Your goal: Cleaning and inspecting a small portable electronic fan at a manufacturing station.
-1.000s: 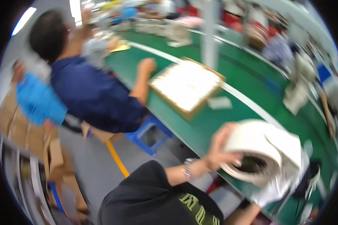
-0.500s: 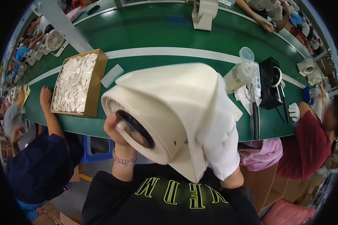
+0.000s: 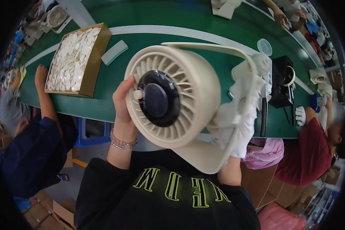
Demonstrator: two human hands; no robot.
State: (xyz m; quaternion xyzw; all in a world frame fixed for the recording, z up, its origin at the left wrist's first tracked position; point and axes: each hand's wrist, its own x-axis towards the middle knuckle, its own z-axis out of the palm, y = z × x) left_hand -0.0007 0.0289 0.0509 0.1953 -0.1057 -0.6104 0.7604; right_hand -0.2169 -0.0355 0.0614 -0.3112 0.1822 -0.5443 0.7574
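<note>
A cream-coloured desk fan [image 3: 205,96] is held up over the near edge of the bench. Its round vented side, with a black centre disc and a small pale knob, is turned toward me. My left hand [image 3: 123,103] grips the rim of the fan head, thumb on the vented side beside the knob. In a white glove, my right hand [image 3: 239,128] holds the fan at the right, within its curved stand [image 3: 246,90]. The stand partly covers that hand, and some fingers reach behind the fan head.
An open box [image 3: 97,63] of white discs and a pale green-edged block [image 3: 115,52] lie left. Clear jars [image 3: 262,63], a black-handled tool [image 3: 263,117] and a black holder [image 3: 281,86] stand right. People sit on both sides; another fan [image 3: 225,7] is across the bench.
The fan has been turned so its vented side with the black disc now faces me. My left hand has shifted along its rim, and the head view has moved a little.
</note>
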